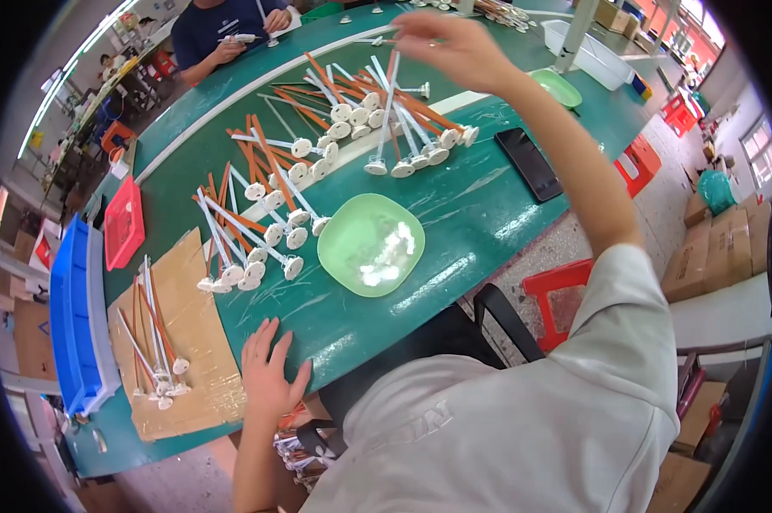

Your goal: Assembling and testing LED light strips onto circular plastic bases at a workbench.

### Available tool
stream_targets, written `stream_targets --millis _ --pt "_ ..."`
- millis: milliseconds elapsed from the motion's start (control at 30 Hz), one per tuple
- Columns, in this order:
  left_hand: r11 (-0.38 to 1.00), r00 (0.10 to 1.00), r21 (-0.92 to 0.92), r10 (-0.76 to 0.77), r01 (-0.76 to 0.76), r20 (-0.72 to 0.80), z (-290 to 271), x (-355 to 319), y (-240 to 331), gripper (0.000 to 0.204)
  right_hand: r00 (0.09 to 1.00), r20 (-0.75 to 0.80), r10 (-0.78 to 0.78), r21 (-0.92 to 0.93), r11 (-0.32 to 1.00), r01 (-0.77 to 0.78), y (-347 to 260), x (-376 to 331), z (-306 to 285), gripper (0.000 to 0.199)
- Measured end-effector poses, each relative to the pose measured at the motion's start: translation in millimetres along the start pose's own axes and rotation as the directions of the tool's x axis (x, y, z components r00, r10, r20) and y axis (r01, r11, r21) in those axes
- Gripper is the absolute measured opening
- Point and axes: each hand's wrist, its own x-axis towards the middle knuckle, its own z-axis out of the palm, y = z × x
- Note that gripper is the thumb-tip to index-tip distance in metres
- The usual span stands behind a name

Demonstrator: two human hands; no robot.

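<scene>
head | right hand [441, 43] fingers pinch white rod [386, 103] | left hand [268, 368] fingers spread flat on table [454, 222]

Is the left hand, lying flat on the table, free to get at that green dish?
Probably yes. The left hand rests flat and empty on the green table, with bare tabletop between it and the green dish; the stick pieces lie off to the side.

Rods [318, 145] lie in rows across the desk [454, 231]. A dish [371, 244] sits just right of them, a phone [529, 162] farther right, cardboard [181, 342] left with more rods on it.
</scene>
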Motion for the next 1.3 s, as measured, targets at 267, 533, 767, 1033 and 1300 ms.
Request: stream_targets --millis 267,533,767,1033,1300 --pt "0.985 0.943 -0.173 -0.054 -0.004 -0.329 -0.9 30.2 40.4 0.017 0.605 -0.346 0.717 0.557 -0.362 0.748 -92.6 -128.8 -42.7 0.037" --pt "0.75 0.931 -0.558 0.229 -0.356 -0.286 18.0 183.6 189.0 0.027 0.631 -0.129 0.765 0.552 -0.473 0.686 -82.4 -122.7 2.1 0.041" --pt "0.667 0.931 -0.651 0.286 -0.363 -0.225 43.5 213.2 217.2 0.04 0.697 -0.029 0.717 0.624 -0.532 0.573 -100.0 -144.7 11.0 0.043" --pt "0.648 0.861 -0.601 0.489 -0.468 -0.143 45.2 196.5 169.2 0.028 0.793 0.085 0.603 0.89 -0.404 0.211 -96.4 -155.2 23.9 0.036" --pt "0.945 0.948 -0.32 -0.16 0.066 -0.276 16.5 85.2 43.7 0.017 0.757 -0.556 0.343 0.035 0.92 -0.391 -27.9 -244.0 28.1 0.023"
